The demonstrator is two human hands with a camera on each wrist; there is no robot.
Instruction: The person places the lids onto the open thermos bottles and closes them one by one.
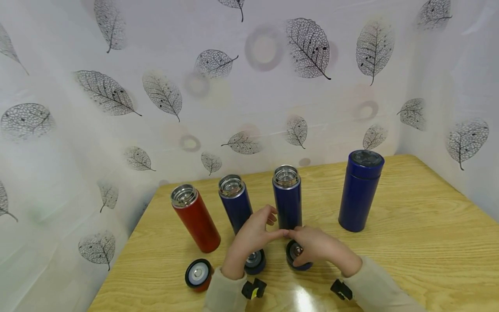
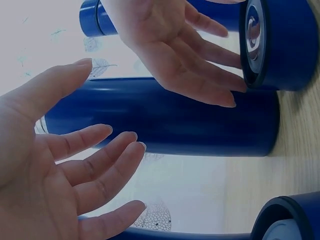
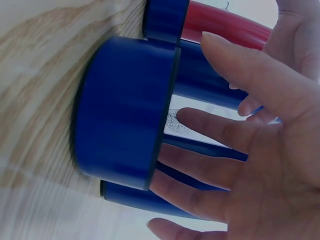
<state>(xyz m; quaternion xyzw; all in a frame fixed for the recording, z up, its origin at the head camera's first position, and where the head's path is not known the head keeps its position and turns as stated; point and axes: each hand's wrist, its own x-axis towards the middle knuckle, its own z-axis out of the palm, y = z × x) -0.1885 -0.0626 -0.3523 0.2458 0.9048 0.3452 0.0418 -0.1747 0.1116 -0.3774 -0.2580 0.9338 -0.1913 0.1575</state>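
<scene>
My left hand (image 1: pixel 253 232) hovers with relaxed fingers in front of a blue thermos bottle (image 1: pixel 287 201) with its steel mouth uncovered. In the left wrist view nothing lies between that hand's thumb and fingers. My right hand (image 1: pixel 317 246) reaches over a blue bottle lid (image 3: pixel 122 112), which sits on the table with its inner side up. Its fingers stretch out by the far side of the lid, and the thumb stays apart from it; whether the fingertips touch is unclear. A second blue lid (image 1: pixel 255 262) lies below my left wrist, partly hidden.
Another uncapped blue bottle (image 1: pixel 235 206) and an uncapped red bottle (image 1: pixel 199 225) stand to the left. The red bottle's lid (image 1: pixel 199 276) lies in front of it. A capped blue bottle (image 1: pixel 358 197) stands at the right on the wooden table (image 1: pixel 421 234).
</scene>
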